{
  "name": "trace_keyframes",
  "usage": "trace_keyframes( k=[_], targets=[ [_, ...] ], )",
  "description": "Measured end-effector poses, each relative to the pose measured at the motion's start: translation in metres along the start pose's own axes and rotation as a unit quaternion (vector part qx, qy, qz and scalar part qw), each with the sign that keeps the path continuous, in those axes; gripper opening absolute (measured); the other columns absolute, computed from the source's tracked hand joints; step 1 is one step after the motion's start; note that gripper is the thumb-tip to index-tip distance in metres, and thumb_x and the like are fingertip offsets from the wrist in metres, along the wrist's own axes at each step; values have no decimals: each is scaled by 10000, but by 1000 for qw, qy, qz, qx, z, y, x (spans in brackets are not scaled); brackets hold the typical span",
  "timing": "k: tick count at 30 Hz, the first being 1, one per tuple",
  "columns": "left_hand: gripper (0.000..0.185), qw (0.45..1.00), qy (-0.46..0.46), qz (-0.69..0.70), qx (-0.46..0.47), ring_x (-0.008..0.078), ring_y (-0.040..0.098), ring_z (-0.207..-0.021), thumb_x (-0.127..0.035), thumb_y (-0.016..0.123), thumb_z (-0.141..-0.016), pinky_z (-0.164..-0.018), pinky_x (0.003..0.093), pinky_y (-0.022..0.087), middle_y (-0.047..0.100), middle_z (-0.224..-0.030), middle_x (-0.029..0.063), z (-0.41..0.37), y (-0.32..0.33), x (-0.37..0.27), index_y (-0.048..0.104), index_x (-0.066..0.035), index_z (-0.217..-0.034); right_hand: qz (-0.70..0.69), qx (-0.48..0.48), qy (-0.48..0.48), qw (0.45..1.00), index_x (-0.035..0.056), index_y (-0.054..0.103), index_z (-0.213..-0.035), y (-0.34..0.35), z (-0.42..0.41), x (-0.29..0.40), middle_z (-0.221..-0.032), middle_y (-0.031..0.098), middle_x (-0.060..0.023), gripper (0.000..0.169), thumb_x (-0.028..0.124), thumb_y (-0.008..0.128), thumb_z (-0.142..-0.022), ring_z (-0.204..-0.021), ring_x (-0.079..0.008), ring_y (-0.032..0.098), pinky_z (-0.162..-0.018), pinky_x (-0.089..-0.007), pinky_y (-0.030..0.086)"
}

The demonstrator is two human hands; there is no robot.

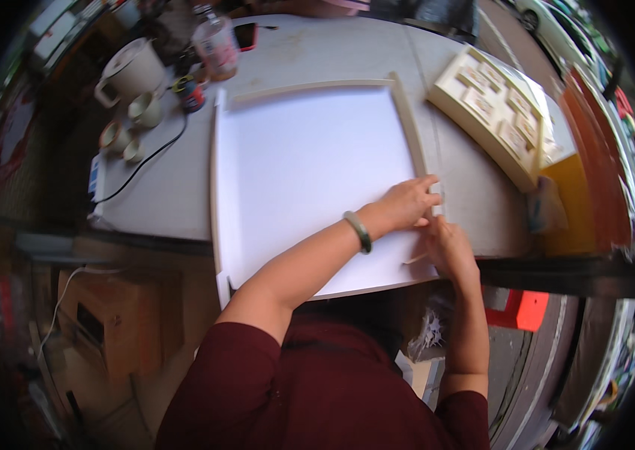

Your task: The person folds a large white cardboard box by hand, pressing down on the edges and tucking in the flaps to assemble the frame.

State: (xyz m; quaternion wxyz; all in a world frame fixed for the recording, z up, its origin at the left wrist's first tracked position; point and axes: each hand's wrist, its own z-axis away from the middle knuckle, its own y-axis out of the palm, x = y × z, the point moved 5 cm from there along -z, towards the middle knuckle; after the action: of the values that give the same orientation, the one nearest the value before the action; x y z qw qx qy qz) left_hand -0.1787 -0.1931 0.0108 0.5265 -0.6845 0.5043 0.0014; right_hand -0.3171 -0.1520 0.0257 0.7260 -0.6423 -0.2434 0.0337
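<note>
A large, shallow white tray or box panel with raised edges (317, 169) lies on the table before me, its near edge jutting over the table's front. My left hand (407, 202), below a dark green bangle (360, 232), reaches across the panel and rests on its right rim, fingers bent over the edge. Just nearer to me, my right hand (449, 247) is at the same rim by the near right corner, its fingers pinched together. A thin pale strip (416, 259) shows beside it; whether the fingers hold it or the rim I cannot tell.
A cream box with small square pieces (486, 112) stands at the right. On the table's (154, 197) left are a white pitcher (133, 70), cups (145, 109), a plastic bottle (216, 48), a can (189, 94) and a black cable (168, 145). A phone (247, 36) lies at the back.
</note>
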Motion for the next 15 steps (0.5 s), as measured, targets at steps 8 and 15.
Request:
trace_keyframes(
  k=[8, 15],
  targets=[
    [238, 970, -214, -19, -111, 184, 643, -823, -141, 765, -860, -741, 297, 524, 654, -981, 101, 127, -261, -26, 663, -11, -1031, 36, -11, -10, 999, -83, 519, -945, 0, 5, -1, -781, 636, -314, 166, -25, 573, -799, -750, -506, 626, -675, -558, 501],
    [240, 818, -556, 61, -132, 59, 571, -599, -227, 712, -944, -486, 221, 461, 605, -715, -7, 306, -244, -17, 578, -28, -942, 17, -8, 22, 1000, -64, 510, -940, 2, 6, -6, -787, 630, -324, 157, -31, 568, -799, -776, -512, 625, -691, -554, 500]
  ],
)
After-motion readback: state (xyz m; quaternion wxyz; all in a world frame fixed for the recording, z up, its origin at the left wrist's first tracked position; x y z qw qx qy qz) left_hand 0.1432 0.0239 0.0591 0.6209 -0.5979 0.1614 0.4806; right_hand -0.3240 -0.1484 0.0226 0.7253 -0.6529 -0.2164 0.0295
